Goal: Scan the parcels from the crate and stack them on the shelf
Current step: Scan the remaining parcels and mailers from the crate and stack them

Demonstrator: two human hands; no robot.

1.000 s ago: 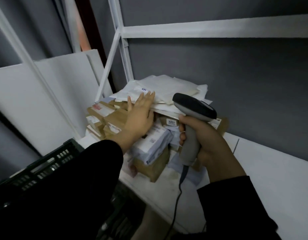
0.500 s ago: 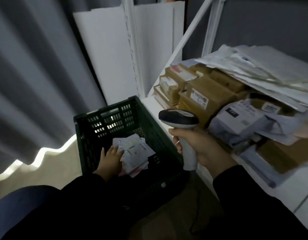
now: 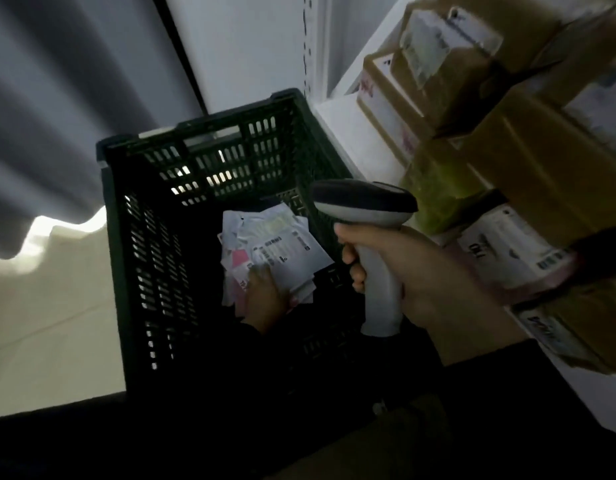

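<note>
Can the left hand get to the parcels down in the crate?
Likely yes. The left hand is down inside the open-topped crate, touching the parcels; nothing covers them. Whether it grips one is too dark to tell.

We cannot read the labels on the parcels (image 3: 285, 244) in the crate (image 3: 133, 237): the print is too small and dim. Our left hand (image 3: 265, 296) covers their near edge; whether it grips one is unclear. Our right hand (image 3: 427, 271), gripping the scanner (image 3: 365, 206), hides much of its handle. The boxes (image 3: 528, 174) on the shelf (image 3: 348, 133) are blurred and cut off by the right edge.
</note>
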